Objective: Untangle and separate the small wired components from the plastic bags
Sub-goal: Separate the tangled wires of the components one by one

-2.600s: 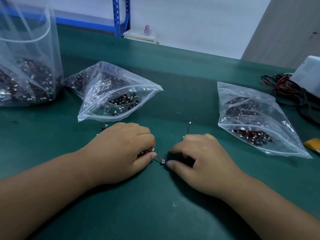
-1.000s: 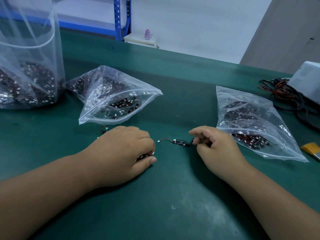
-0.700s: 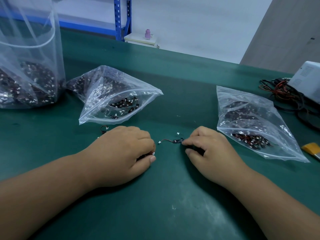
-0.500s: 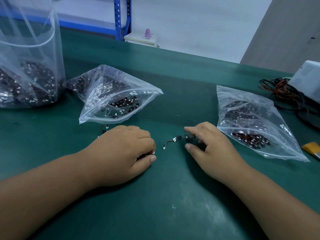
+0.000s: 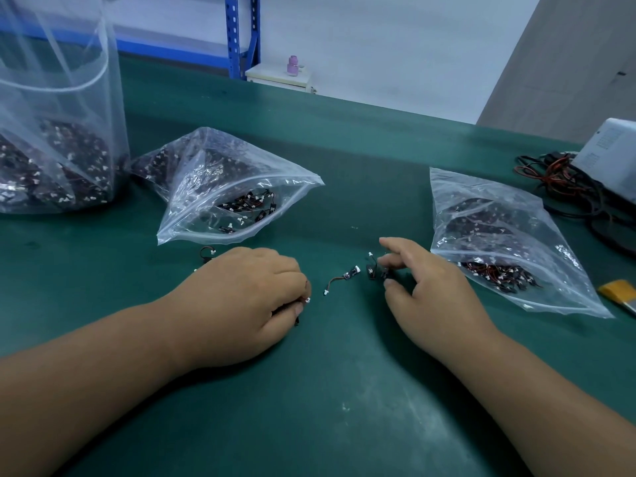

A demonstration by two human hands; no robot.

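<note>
My left hand (image 5: 241, 297) lies knuckles-up on the green mat, fingers curled over a bunch of small wired components whose white plug shows at the fingertips. A single wired component (image 5: 342, 279) lies loose on the mat between my hands. My right hand (image 5: 423, 287) pinches another small component (image 5: 373, 268) between thumb and fingertips, just right of the loose one. One more loose component (image 5: 206, 252) sits behind my left hand. A clear zip bag (image 5: 237, 191) of components lies at centre left, a second zip bag (image 5: 499, 239) at the right.
A tall clear bag (image 5: 51, 142) full of components stands at the far left. A tangle of red and black cables (image 5: 571, 187) and a white device (image 5: 609, 156) sit at the right edge. A yellow-handled tool (image 5: 619, 292) lies beside the right bag.
My right hand drew one component out of the bunch to the right, let it drop on the mat, and now pinches another. My left hand stayed put over the bunch.
</note>
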